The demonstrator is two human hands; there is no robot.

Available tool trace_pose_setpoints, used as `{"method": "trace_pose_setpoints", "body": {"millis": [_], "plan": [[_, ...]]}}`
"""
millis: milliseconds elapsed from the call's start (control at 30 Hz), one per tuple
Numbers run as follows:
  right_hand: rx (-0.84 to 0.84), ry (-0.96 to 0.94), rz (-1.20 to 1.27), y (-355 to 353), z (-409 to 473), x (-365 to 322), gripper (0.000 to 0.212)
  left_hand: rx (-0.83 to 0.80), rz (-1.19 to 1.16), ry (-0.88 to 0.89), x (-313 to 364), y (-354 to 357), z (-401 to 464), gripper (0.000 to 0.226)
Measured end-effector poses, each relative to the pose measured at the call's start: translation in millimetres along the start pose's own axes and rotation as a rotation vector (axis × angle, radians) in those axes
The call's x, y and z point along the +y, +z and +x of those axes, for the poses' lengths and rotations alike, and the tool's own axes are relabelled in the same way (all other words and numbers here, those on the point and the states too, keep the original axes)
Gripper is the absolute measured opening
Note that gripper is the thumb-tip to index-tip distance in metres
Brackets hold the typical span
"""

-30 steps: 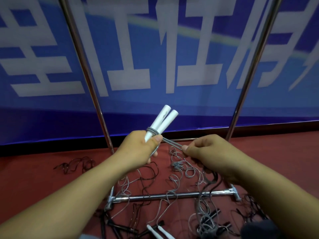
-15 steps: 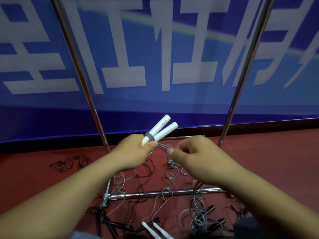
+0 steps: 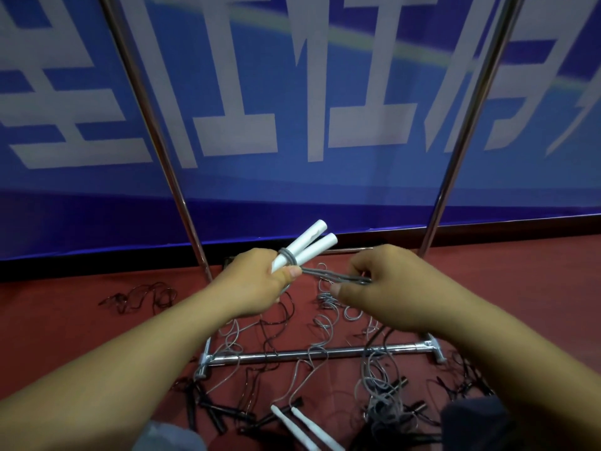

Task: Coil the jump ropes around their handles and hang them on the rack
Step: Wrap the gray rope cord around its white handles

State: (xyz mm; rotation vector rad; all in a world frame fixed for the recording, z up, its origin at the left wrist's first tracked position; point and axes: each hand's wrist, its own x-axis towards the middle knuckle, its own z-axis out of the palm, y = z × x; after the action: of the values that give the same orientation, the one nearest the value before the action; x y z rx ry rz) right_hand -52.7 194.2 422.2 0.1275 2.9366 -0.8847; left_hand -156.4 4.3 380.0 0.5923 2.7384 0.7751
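Note:
My left hand [image 3: 257, 288] grips two white jump-rope handles [image 3: 309, 244] side by side, their tips pointing up and right. Grey cord [image 3: 287, 255] is wound in a few turns around the handles just above my thumb. A doubled stretch of that grey cord [image 3: 335, 276] runs right to my right hand [image 3: 387, 288], which pinches it between thumb and fingers. The rest of the cord falls in loose loops to the floor. The chrome rack's two uprights [image 3: 182, 206] [image 3: 439, 206] rise behind my hands, and its base bar [image 3: 309, 353] lies on the red floor.
Tangled grey and black jump ropes [image 3: 380, 395] litter the floor around the rack's base. Another pair of white handles [image 3: 305, 424] lies near the bottom edge, with black handles [image 3: 208, 408] to the left. A blue banner with white characters [image 3: 292, 109] covers the wall behind.
My right hand has pulled back to the right, drawing the doubled cord out from the handles. My left hand and the handles have barely moved.

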Motion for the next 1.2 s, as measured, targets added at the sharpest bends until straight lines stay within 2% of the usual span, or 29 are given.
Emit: {"method": "trace_pose_setpoints", "body": {"millis": [100, 200, 467, 700, 800, 967, 1200], "plan": [[0.021, -0.052, 0.075, -0.1, 0.8, -0.7, 0.036, -0.04, 0.003, 0.007, 0.0, 0.5, -1.5, 0.027], [0.057, -0.106, 0.102, 0.2, 1.8, -1.8, 0.025, -0.116, 0.044, 0.036, -0.4, 3.5, -2.6, 0.026], [0.218, -0.263, -0.056, 9.2, 6.4, 3.7, 0.015, -0.341, 0.128, 0.104, 4.8, 11.3, -10.8, 0.04], [0.249, -0.428, -0.22, 17.8, 5.0, 1.9, 0.024, -0.438, 0.123, 0.12, 16.0, 17.0, -21.0, 0.046], [0.27, -0.502, -0.239, 22.1, 3.9, 0.4, 0.027, -0.481, 0.097, 0.122, 17.7, 17.1, -23.6, 0.04], [0.335, -0.437, -0.274, 23.8, 6.9, 2.5, 0.036, -0.563, 0.094, 0.197, 21.5, 13.2, -30.4, 0.055], [0.304, -0.275, -0.276, 24.5, 14.4, 11.0, 0.038, -0.607, 0.094, 0.236, 27.9, 16.1, -39.0, 0.046]]}}
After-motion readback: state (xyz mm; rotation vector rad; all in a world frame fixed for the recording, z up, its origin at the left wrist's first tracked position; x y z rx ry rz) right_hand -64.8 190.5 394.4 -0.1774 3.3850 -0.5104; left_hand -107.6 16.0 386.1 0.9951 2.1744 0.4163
